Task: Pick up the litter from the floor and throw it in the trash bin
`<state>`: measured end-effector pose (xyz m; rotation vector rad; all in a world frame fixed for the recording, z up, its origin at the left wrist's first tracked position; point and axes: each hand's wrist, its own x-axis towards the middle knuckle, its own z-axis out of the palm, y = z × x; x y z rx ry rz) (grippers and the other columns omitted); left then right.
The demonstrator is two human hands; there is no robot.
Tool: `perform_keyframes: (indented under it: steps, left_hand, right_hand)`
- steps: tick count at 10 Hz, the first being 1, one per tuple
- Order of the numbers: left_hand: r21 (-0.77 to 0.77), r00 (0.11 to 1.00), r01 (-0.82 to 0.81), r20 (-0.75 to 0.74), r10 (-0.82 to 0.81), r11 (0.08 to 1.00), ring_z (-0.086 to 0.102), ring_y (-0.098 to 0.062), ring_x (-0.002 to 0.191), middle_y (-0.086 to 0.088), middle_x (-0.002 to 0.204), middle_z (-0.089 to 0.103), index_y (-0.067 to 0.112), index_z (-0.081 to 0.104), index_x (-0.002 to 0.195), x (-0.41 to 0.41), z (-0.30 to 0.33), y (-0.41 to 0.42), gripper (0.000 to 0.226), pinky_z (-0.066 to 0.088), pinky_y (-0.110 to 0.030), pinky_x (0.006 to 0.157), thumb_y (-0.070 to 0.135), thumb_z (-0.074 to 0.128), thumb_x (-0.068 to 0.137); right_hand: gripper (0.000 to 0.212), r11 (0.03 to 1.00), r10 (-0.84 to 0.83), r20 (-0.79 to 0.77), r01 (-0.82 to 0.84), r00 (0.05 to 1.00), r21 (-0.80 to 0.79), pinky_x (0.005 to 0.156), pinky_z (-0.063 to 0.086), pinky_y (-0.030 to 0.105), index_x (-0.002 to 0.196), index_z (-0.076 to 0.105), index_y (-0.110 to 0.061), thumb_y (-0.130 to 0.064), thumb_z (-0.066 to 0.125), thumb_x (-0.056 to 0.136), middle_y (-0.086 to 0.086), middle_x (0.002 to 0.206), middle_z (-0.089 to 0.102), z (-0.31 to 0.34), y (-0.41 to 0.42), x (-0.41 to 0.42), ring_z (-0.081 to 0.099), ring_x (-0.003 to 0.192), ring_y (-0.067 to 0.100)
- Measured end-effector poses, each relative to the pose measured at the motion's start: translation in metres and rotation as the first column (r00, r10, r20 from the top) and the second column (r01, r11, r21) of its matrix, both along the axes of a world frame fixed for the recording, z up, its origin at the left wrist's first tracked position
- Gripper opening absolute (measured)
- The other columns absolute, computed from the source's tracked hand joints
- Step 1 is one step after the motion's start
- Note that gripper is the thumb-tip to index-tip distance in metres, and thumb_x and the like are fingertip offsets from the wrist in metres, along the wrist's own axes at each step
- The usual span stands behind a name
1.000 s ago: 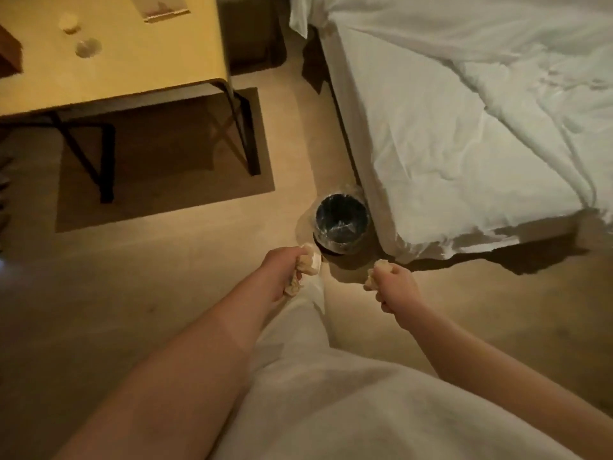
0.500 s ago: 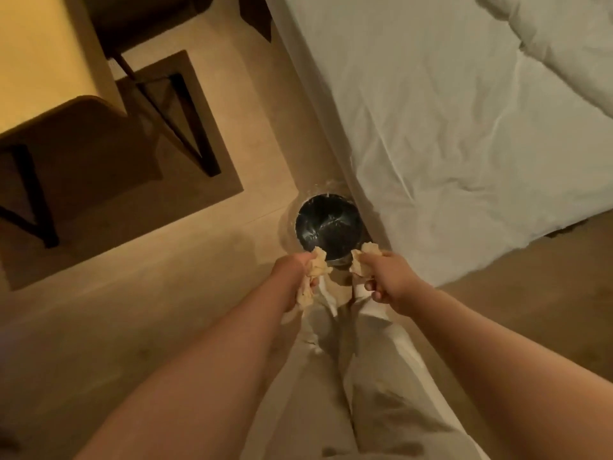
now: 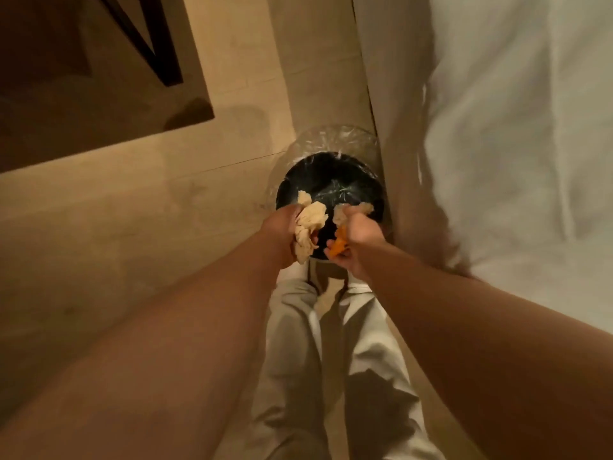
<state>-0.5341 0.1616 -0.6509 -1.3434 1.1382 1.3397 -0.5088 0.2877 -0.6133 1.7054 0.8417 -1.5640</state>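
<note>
A round black trash bin [image 3: 331, 174] with a clear plastic liner stands on the floor against the side of the bed. My left hand [image 3: 280, 232] is closed on a wad of crumpled pale paper [image 3: 308, 224], held over the bin's near rim. My right hand [image 3: 358, 240] grips a smaller pale scrap [image 3: 363, 207] and an orange piece [image 3: 340, 242], also above the near edge of the bin. Both hands sit close together, almost touching.
A bed with white sheets [image 3: 497, 127] fills the right side. A dark rug [image 3: 99, 104] with a black table leg [image 3: 156, 44] lies at the upper left. My legs in light trousers [image 3: 298, 343] stand just before the bin on the wooden floor [image 3: 132, 227].
I have stepped closer and the view now looks straight down at the bin. Both hands have moved forward over its near rim, still holding the litter.
</note>
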Motion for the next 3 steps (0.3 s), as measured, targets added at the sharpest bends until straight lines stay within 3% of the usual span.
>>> perform_keyframes:
  steps: [1,2,3]
  left_hand:
    - [-0.010,0.999,-0.034,0.029,0.034,0.999,0.066,-0.025,0.087,-0.010,0.098,0.068,0.012,0.065,0.114,-0.003,-0.012,0.003,0.029,0.055,-0.036,0.065,0.033,0.055,0.097]
    - [-0.027,1.000,-0.029,0.003,0.029,0.999,0.064,-0.030,0.103,-0.014,0.116,0.063,0.012,0.063,0.114,-0.003,-0.001,0.001,0.025,0.057,-0.040,0.069,0.028,0.054,0.098]
    - [-0.046,0.999,0.043,-0.024,-0.044,0.998,0.063,-0.028,0.101,-0.014,0.120,0.060,0.010,0.057,0.124,0.003,0.016,-0.012,0.032,0.060,-0.042,0.073,0.029,0.051,0.099]
  right_hand:
    - [0.048,1.000,0.011,-0.020,-0.011,1.000,0.005,0.055,0.058,0.035,0.132,0.051,-0.014,-0.043,0.057,0.094,0.007,0.122,0.058,-0.012,-0.002,-0.001,0.062,0.107,0.027]
    - [0.048,0.996,0.075,-0.008,-0.074,0.997,0.045,0.084,0.058,0.040,0.137,0.048,-0.019,-0.042,0.056,0.095,0.006,0.128,0.051,-0.012,0.002,0.002,0.056,0.120,0.025]
    - [0.041,0.996,0.076,0.006,-0.076,0.997,0.056,0.083,0.057,0.040,0.134,0.049,-0.018,-0.035,0.054,0.097,0.006,0.129,0.053,0.004,0.009,0.011,0.057,0.118,0.024]
